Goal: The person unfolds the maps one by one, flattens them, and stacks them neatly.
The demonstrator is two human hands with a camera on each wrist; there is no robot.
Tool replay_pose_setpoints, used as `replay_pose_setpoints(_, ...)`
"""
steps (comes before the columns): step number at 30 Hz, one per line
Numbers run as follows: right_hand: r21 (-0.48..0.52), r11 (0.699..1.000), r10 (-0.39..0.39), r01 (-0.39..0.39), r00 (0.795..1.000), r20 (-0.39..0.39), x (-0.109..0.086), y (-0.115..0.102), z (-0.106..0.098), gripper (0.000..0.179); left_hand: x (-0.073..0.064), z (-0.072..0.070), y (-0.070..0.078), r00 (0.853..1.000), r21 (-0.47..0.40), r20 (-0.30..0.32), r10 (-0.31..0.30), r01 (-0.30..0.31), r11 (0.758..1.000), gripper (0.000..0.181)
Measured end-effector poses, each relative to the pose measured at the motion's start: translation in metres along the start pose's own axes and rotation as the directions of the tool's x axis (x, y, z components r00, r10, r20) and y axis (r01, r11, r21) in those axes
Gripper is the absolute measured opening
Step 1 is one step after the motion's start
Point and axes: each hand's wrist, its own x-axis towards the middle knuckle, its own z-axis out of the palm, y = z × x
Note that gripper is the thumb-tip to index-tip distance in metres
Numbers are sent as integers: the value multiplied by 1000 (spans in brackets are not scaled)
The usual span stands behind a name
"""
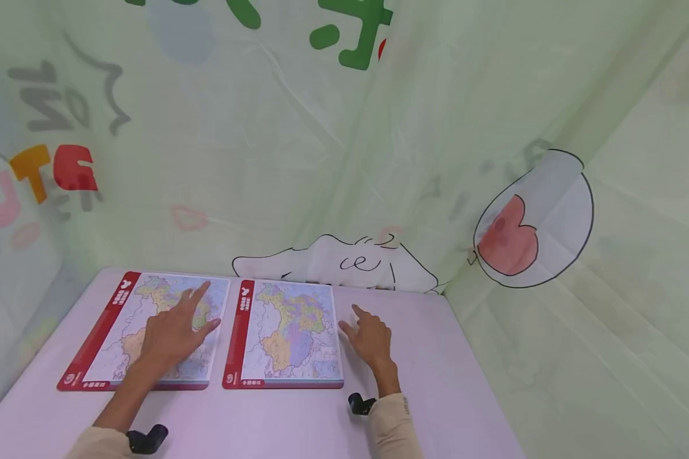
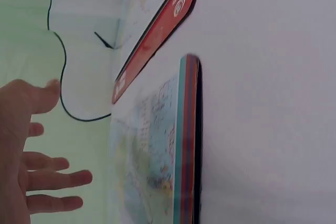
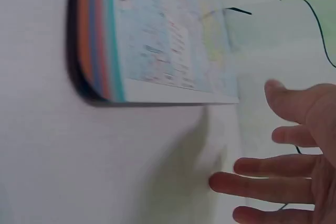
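Two thick map pads with red left borders lie side by side on the table. Over the left map pad [image 1: 109, 344] hovers my left hand [image 1: 175, 328], fingers spread and holding nothing; it hides part of the printed map. In the left wrist view, the same hand [image 2: 26, 145] appears well above that pad's face [image 2: 157, 145]. My right hand [image 1: 370, 338] is just off the right edge of the right map pad [image 1: 289, 335], fingers extended and nothing in them. The right wrist view shows the thumb pointing toward the pad [image 3: 168, 40] and the striped layers along its edge.
The pale pink table [image 1: 287, 424] reaches back to a hanging light green cloth [image 1: 264, 159] printed with letters and drawings. A narrow gap separates the two pads. A black wrist camera [image 1: 148, 440] sits at the left sleeve and another black camera [image 1: 360, 404] at the right.
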Motion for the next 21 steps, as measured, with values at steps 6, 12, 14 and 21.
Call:
replay_pose_setpoints(6,35,994,109,-106,988,-108,4,13,30,39,5,26,26,997,-191,-23,-71,65,979,48)
replay_pose_setpoints(12,231,952,222,-201,973,-68,6,14,51,39,10,43,52,974,-321,129,-188,220,921,49)
replay_pose_setpoints(14,270,936,244,-228,969,-28,4,7,50,40,13,45,60,967,-327,144,-212,249,912,48)
replay_pose_setpoints(21,376,883,273,-282,959,77,-11,-26,27,45,21,59,71,961,-342,147,-234,271,900,31)
